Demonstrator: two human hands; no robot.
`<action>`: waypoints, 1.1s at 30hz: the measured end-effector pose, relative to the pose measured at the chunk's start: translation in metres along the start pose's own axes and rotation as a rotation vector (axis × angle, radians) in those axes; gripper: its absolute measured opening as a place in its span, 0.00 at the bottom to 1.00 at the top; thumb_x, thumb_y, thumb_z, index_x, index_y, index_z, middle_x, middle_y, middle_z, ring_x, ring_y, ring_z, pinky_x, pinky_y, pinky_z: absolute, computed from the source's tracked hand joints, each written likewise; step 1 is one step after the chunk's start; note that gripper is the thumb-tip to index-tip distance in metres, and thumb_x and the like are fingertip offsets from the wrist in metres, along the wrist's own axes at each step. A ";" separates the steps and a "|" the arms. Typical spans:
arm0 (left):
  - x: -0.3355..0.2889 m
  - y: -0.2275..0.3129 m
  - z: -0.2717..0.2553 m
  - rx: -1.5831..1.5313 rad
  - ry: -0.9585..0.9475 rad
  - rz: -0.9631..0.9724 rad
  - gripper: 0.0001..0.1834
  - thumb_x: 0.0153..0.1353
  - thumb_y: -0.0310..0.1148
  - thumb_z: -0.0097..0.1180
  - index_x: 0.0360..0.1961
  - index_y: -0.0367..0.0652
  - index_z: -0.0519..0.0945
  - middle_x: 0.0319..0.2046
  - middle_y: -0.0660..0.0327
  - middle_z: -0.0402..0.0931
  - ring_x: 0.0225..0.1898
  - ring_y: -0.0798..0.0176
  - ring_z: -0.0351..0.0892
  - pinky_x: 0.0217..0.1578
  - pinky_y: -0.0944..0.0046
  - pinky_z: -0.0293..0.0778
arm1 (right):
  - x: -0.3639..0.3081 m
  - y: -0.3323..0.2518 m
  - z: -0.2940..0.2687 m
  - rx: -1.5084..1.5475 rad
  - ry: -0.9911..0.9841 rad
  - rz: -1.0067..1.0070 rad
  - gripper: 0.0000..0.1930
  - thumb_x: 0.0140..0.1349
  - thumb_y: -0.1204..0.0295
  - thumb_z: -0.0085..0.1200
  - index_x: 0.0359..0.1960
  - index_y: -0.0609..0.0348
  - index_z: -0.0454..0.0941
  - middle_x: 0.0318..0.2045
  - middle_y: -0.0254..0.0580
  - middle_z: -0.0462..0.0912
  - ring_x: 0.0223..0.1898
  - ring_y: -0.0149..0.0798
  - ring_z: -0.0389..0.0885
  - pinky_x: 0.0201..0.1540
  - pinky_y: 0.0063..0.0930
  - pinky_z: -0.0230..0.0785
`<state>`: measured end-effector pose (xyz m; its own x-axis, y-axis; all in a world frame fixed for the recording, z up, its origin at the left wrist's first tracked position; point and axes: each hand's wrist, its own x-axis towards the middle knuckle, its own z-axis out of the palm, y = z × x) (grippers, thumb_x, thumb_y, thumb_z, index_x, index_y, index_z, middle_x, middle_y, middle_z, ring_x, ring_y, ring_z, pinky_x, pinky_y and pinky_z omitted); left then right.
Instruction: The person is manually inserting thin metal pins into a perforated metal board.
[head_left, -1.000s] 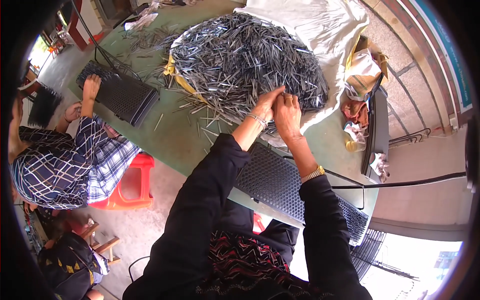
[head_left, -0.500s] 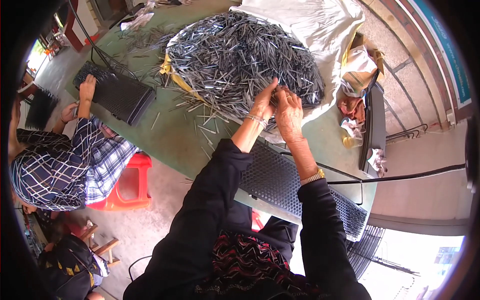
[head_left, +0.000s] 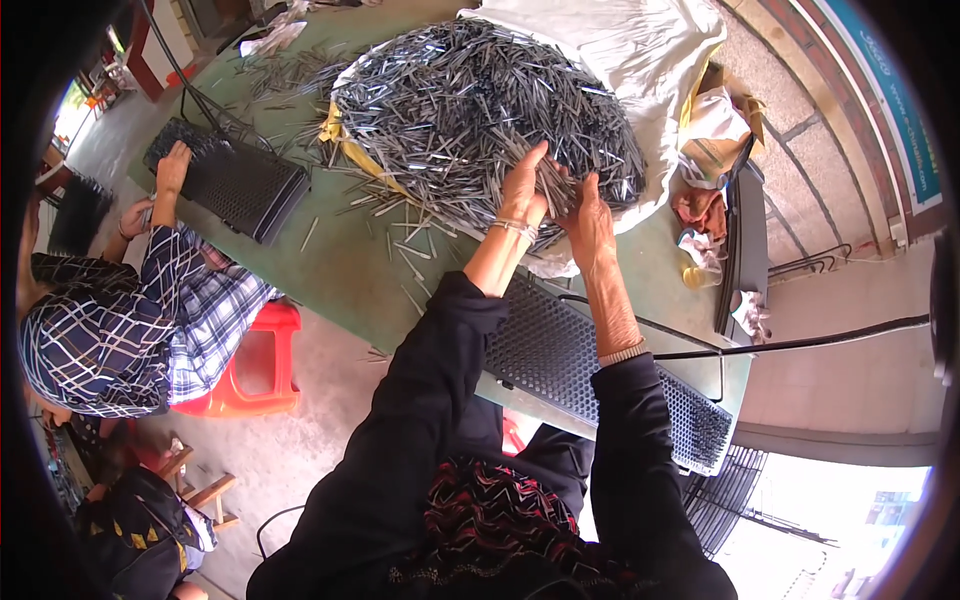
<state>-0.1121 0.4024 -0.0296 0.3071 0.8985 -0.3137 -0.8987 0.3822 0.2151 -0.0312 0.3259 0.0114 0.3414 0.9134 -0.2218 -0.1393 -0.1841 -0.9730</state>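
A large heap of thin dark grey strips [head_left: 470, 110], some of them shiny, lies in an opened white sack [head_left: 660, 60]. At the heap's near edge, my left hand [head_left: 524, 190] is closed round part of a loose bunch of strips [head_left: 557, 186]. My right hand [head_left: 592, 220] cups the bunch from the other side, thumb raised and fingers curled under it; its fingertips are partly hidden. Just below my wrists lies a long black perforated tray [head_left: 545, 335], many of its holes unfilled. Upright dark pieces [head_left: 705, 438] crowd its right end.
At the left, another person's hand [head_left: 173, 168] works on a second black tray [head_left: 250, 190]. Loose strips [head_left: 410, 245] are scattered over the green table [head_left: 335, 285]. A black cable [head_left: 800, 340] crosses at right. Rags [head_left: 702, 215] and a cardboard box [head_left: 735, 140] sit by the wall.
My hands have moved slightly apart, and the right hand has turned and opened up. The bunch of strips now shows between them. At left, the other person's hand has shifted slightly.
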 end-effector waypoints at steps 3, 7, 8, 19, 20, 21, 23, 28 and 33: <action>-0.013 -0.010 0.008 0.124 -0.034 0.083 0.10 0.56 0.34 0.63 0.28 0.42 0.74 0.22 0.59 0.76 0.25 0.59 0.78 0.29 0.58 0.78 | 0.014 0.017 -0.005 0.177 0.016 0.100 0.30 0.68 0.47 0.37 0.47 0.68 0.75 0.45 0.43 0.78 0.45 0.39 0.74 0.46 0.30 0.68; -0.036 -0.021 0.015 0.129 -0.021 0.116 0.11 0.55 0.34 0.63 0.30 0.38 0.77 0.24 0.57 0.79 0.23 0.61 0.79 0.27 0.62 0.77 | 0.019 0.016 0.007 0.299 0.147 0.093 0.21 0.69 0.59 0.34 0.50 0.61 0.72 0.46 0.42 0.77 0.47 0.41 0.76 0.50 0.35 0.69; -0.047 -0.025 0.025 0.133 -0.008 0.153 0.13 0.55 0.37 0.64 0.28 0.38 0.77 0.24 0.57 0.79 0.24 0.62 0.79 0.27 0.64 0.77 | 0.015 0.014 0.011 0.394 0.186 0.068 0.20 0.69 0.62 0.34 0.50 0.61 0.72 0.47 0.42 0.77 0.47 0.41 0.76 0.51 0.35 0.68; -0.054 -0.020 0.007 0.256 -0.046 0.222 0.17 0.52 0.42 0.68 0.29 0.42 0.76 0.24 0.62 0.75 0.23 0.67 0.74 0.25 0.66 0.73 | 0.022 0.038 0.028 0.162 0.295 0.061 0.17 0.68 0.64 0.35 0.43 0.64 0.74 0.42 0.47 0.78 0.44 0.43 0.77 0.47 0.35 0.70; -0.055 -0.016 0.000 0.373 -0.022 0.214 0.18 0.51 0.44 0.69 0.30 0.41 0.76 0.25 0.63 0.76 0.24 0.68 0.74 0.26 0.67 0.73 | 0.018 0.040 0.033 0.160 0.287 0.068 0.17 0.68 0.64 0.35 0.43 0.64 0.74 0.42 0.47 0.78 0.44 0.43 0.77 0.47 0.35 0.70; -0.058 -0.010 -0.005 0.491 0.003 0.211 0.19 0.50 0.45 0.69 0.30 0.41 0.77 0.25 0.63 0.76 0.25 0.69 0.75 0.27 0.67 0.73 | 0.010 0.037 0.042 0.222 0.289 0.134 0.17 0.68 0.63 0.37 0.43 0.63 0.74 0.42 0.47 0.79 0.44 0.43 0.77 0.46 0.35 0.70; -0.064 -0.010 -0.001 0.486 -0.037 0.262 0.21 0.49 0.46 0.70 0.31 0.41 0.77 0.26 0.64 0.76 0.25 0.70 0.75 0.27 0.68 0.73 | 0.020 0.048 0.042 0.284 0.299 0.188 0.17 0.67 0.62 0.38 0.42 0.63 0.74 0.43 0.46 0.79 0.44 0.42 0.77 0.46 0.35 0.70; -0.080 -0.011 0.019 0.589 -0.122 0.149 0.20 0.49 0.43 0.70 0.35 0.41 0.78 0.31 0.64 0.78 0.33 0.71 0.76 0.34 0.69 0.73 | 0.075 0.117 -0.001 -0.567 0.310 -0.145 0.17 0.69 0.61 0.34 0.45 0.59 0.72 0.45 0.44 0.78 0.45 0.41 0.77 0.49 0.32 0.70; -0.066 0.005 -0.011 0.641 -0.005 0.137 0.18 0.49 0.37 0.69 0.36 0.38 0.78 0.30 0.60 0.79 0.29 0.67 0.77 0.30 0.66 0.75 | 0.016 0.066 0.048 -0.036 0.200 0.006 0.17 0.69 0.61 0.35 0.47 0.59 0.71 0.46 0.45 0.77 0.46 0.41 0.77 0.50 0.32 0.69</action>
<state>-0.1402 0.3422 -0.0183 0.2059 0.9486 -0.2402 -0.5657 0.3157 0.7618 -0.0792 0.3453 -0.0534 0.5187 0.8227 -0.2325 -0.1101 -0.2054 -0.9725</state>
